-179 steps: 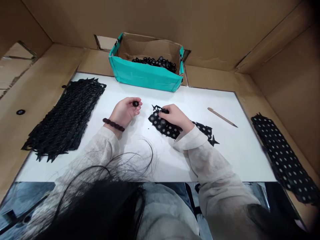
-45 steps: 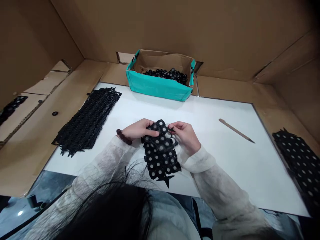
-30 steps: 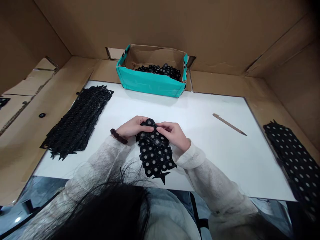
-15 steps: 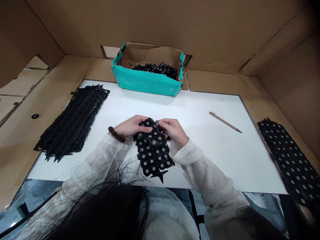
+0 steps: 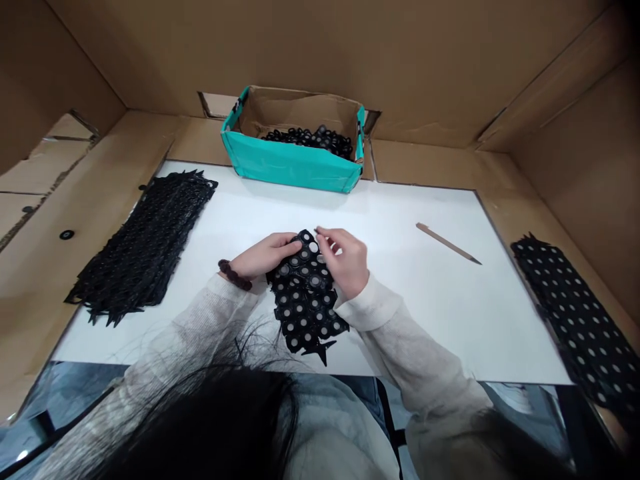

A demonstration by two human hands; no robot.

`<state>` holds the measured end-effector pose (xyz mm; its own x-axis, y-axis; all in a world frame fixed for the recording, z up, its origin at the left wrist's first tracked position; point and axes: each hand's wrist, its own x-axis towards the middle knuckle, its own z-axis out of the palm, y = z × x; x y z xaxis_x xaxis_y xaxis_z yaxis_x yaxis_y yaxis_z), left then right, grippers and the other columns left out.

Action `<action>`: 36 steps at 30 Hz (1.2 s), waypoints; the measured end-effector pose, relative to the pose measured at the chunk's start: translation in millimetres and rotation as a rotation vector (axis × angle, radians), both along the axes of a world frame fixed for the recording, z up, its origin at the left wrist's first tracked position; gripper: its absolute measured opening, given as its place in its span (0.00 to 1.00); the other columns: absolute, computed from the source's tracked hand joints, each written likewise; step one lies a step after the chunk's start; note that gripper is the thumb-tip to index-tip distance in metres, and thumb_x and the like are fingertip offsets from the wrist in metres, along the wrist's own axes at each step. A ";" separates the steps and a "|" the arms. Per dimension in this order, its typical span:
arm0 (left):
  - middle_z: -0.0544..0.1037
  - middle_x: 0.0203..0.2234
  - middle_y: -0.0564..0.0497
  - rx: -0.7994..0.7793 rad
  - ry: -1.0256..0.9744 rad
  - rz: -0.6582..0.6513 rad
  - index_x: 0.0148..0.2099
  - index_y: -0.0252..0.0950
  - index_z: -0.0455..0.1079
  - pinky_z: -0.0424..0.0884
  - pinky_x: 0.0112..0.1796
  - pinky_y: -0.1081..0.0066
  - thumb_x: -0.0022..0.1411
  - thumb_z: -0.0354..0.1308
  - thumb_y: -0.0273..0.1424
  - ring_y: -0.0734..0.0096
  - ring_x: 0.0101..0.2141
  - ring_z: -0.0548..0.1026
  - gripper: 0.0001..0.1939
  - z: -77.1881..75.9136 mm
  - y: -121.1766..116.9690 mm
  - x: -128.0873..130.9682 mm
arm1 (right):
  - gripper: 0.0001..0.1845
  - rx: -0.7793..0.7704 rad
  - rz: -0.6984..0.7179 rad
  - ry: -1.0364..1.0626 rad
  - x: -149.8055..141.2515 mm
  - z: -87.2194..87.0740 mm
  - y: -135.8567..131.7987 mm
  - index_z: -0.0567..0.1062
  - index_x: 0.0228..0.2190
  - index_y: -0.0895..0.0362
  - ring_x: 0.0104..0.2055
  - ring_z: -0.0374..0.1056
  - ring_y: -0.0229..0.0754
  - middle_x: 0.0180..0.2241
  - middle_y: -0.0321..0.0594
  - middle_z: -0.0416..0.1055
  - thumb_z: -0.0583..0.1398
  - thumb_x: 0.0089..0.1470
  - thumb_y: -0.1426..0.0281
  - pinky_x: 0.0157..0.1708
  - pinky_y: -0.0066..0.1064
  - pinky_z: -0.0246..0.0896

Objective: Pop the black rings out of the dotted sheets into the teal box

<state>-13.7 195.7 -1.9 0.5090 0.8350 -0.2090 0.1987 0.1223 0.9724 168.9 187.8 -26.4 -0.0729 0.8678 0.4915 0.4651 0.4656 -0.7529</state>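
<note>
Head view, the only one: we see a black perforated sheet near the front edge of the white bench, a flexible strip with rows of round holes showing pale dots, jagged pointed tabs at its near end, far end lifted and curled a little between the hands. Left hand grips the sheet's far left edge, fingers closed on it, thumb side toward the sheet, wrist low on the bench with a dark bead bracelet on it. Right hand sits at the sheet's far right edge, heel of the palm touching the sheet, fingers half curled and partly spread, fingertips raised above the top corner; we cannot tell if it pinches anything. Both forearms in pale knit sleeves angle in from the near edge. Well left on the bench lies a stack of black sheets. At the far edge stands a teal cardboard box with black ring-like pieces inside. Right of the hands, well apart, lies a wooden stick. On the cardboard at far right lies another dotted black strip.
</note>
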 end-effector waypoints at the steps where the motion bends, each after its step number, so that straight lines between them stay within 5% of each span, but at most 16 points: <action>1: 0.74 0.34 0.51 0.039 0.008 -0.018 0.37 0.33 0.68 0.62 0.41 0.68 0.60 0.53 0.40 0.70 0.35 0.69 0.13 -0.7 0.6 0.0 | 0.11 -0.018 0.045 -0.048 -3.7 -0.8 -3.5 0.77 0.35 0.57 0.31 0.69 0.37 0.35 0.41 0.76 0.56 0.55 0.66 0.35 0.31 0.66; 6: 0.73 0.35 0.51 0.154 0.091 -0.115 0.37 0.34 0.67 0.62 0.42 0.68 0.61 0.50 0.39 0.69 0.37 0.68 0.13 -1.3 0.8 -0.8 | 0.12 -0.251 0.200 0.009 -4.9 -6.6 -4.7 0.75 0.35 0.58 0.30 0.69 0.37 0.33 0.41 0.76 0.56 0.55 0.63 0.32 0.31 0.65; 13: 0.73 0.32 0.52 0.236 0.205 -0.194 0.36 0.34 0.67 0.62 0.40 0.70 0.63 0.47 0.40 0.68 0.35 0.68 0.15 3.6 -0.4 -1.1 | 0.17 -0.611 0.341 0.317 0.6 -3.1 5.3 0.74 0.30 0.58 0.29 0.68 0.36 0.28 0.37 0.73 0.65 0.42 0.58 0.34 0.31 0.64; 20: 0.74 0.37 0.51 0.236 0.193 -0.231 0.41 0.35 0.67 0.61 0.44 0.69 0.64 0.47 0.39 0.67 0.39 0.69 0.14 4.9 -1.0 -0.2 | 0.16 -0.728 0.285 0.489 -2.3 -1.3 6.3 0.73 0.25 0.59 0.21 0.60 0.31 0.18 0.31 0.66 0.63 0.41 0.57 0.23 0.26 0.57; 28: 0.70 0.30 0.51 0.054 0.156 -0.109 0.34 0.33 0.65 0.63 0.36 0.69 0.61 0.49 0.43 0.70 0.32 0.67 0.17 2.5 -2.1 -2.2 | 0.12 -0.451 -0.319 0.714 19.3 -9.6 26.3 0.65 0.27 0.56 0.17 0.55 0.28 0.20 0.30 0.63 0.57 0.50 0.60 0.18 0.24 0.56; 32: 0.69 0.29 0.51 0.061 0.225 -0.015 0.35 0.34 0.64 0.63 0.35 0.68 0.61 0.48 0.46 0.69 0.32 0.67 0.19 5.7 -4.3 -0.2 | 0.11 -0.158 -0.246 0.416 18.0 3.0 10.7 0.69 0.38 0.55 0.25 0.63 0.34 0.25 0.36 0.68 0.53 0.55 0.64 0.26 0.29 0.63; 36: 0.72 0.36 0.50 0.031 0.092 -0.147 0.39 0.34 0.65 0.63 0.43 0.67 0.56 0.56 0.38 0.67 0.39 0.69 0.13 10.4 -4.7 -2.6 | 0.11 0.149 0.045 -0.040 1.2 10.8 -12.2 0.72 0.39 0.55 0.33 0.67 0.39 0.34 0.43 0.73 0.51 0.59 0.68 0.38 0.34 0.65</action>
